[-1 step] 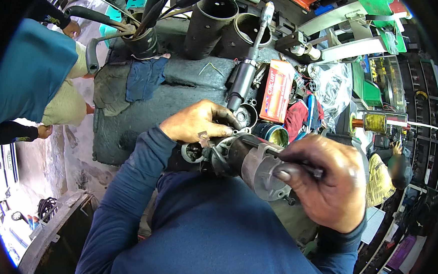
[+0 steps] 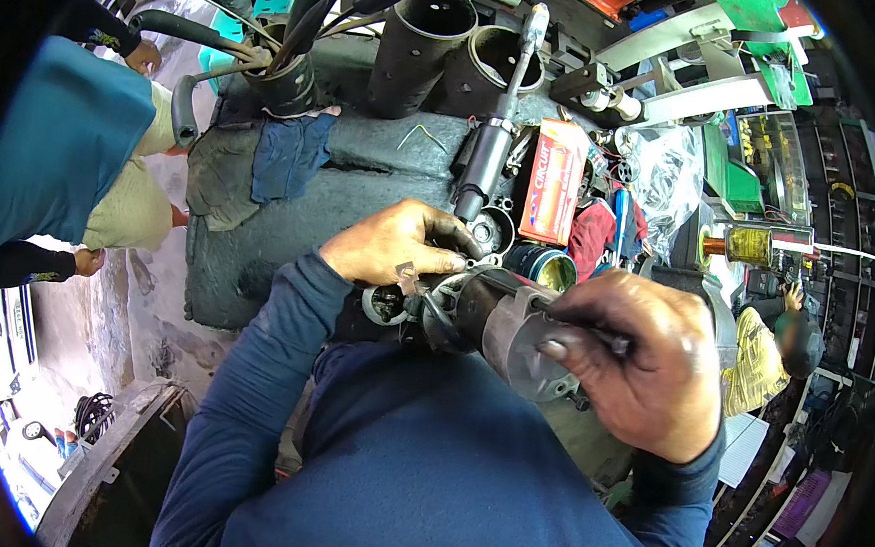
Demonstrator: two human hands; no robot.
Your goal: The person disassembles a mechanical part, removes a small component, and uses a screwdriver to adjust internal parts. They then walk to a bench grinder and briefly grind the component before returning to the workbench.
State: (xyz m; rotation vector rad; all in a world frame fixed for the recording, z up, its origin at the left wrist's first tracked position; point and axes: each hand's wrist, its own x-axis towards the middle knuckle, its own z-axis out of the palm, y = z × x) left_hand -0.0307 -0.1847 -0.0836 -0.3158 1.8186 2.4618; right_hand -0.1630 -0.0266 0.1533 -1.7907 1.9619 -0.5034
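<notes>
A dark rod [image 2: 619, 345] is pinched by the right hand [image 2: 652, 362]; a cylindrical housing [image 2: 512, 340] is touched by the left hand [image 2: 394, 246], finger closure indeterminable.

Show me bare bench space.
Bare: the dark bench top nearer than the grey cloth, and, nearer than the thin wire, between blue cloth and black cylinder. Crowded: right of that cylinder, around red box and open can, and by the motor-like part.
</notes>
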